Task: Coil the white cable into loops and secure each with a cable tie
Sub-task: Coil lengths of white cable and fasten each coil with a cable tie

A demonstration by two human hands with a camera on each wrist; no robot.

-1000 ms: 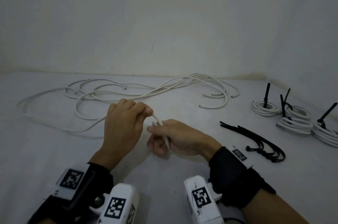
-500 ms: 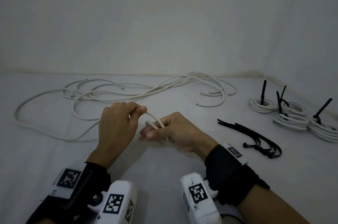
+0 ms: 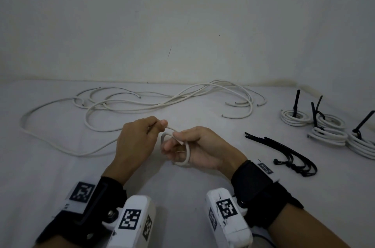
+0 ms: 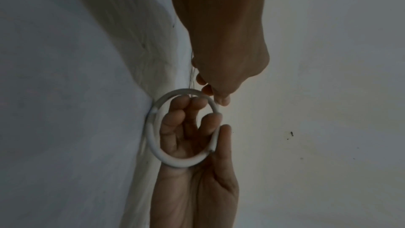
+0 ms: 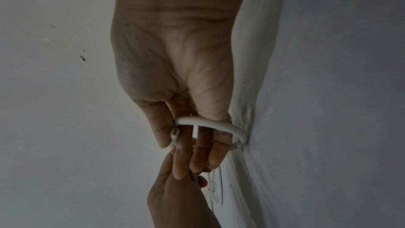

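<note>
Fingers (image 3: 172, 148) of the right hand (image 3: 199, 149) hold a small loop of white cable (image 3: 185, 158) near centre; the left hand (image 3: 138, 142) pinches its tail. Light, springy cable: probably grip where turns cross. Cable ties (image 3: 288, 154) lie right.

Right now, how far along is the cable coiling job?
Done: three tied coils lie at the right. In hand: the right hand holds a first small loop while the left hand feeds cable. Left: the loose cables, with spare black ties waiting.
</note>
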